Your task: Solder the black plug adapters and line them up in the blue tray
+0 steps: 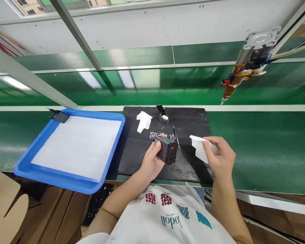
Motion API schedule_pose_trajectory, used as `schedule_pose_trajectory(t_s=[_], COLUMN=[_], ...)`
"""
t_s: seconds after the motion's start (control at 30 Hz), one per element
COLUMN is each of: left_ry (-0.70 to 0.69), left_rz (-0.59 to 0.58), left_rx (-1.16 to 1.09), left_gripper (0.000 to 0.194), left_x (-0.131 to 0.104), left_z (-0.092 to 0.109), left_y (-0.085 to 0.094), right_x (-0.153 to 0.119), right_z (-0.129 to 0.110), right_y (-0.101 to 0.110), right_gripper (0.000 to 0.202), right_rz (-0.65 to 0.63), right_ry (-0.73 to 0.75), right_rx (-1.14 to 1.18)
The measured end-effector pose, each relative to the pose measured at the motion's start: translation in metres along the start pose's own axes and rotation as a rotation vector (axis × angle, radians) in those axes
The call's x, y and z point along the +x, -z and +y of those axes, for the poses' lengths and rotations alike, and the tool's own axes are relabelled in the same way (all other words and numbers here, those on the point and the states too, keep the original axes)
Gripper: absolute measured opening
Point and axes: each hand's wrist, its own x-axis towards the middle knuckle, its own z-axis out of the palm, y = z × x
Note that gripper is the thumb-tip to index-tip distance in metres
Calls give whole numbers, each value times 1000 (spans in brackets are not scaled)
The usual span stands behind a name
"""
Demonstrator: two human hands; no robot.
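Note:
My left hand (152, 161) grips a black multi-port charger (167, 149) above the black mat, its port face with one orange port turned to the right. To the right, my right hand (221, 156) pinches a white cloth or tissue (200, 148) between thumb and fingers, apart from the charger. Behind the charger lie thin black tweezers (176, 137). Farther back on the mat stands a small black box (164, 118) with its lid up and white material inside. A second crumpled white tissue (143, 121) rests left of that box.
The black mat (132, 159) covers the middle of the green bench. At left, a blue tray (121, 127) lined with white paper has a black object (60, 116) on its far left corner. A dispenser-like tool with a fine tip (232, 86) hangs at upper right. Cardboard (5, 206) lies below left.

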Motion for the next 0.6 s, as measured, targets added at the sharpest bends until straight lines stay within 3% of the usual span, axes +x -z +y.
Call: schedule_pose_trajectory(t_s=[0.07,0.13,0.33,0.47,0.6], left_ry=[8,16,-14,-26,-21], left_rz=[45,81,100,147,180], left_rx=[-48,-83,-100,-122,-148], left_gripper=[39,29,24,23,23], left_x=[3,5,9,11,12], left_z=[0,-2,-10,-12,-10], left_y=[0,0,3,7,9], right_x=[0,-4,-19,-19,-15], right_z=[16,23,3,-3,-6], right_y=[1,-3,-50,-76,-64], right_gripper=[21,28,36,42,39], right_rz=[-162,-227,-511,-497,-463], right_ry=[2,42,199,146,36], right_rx=[-247,-345,-212,-267,85])
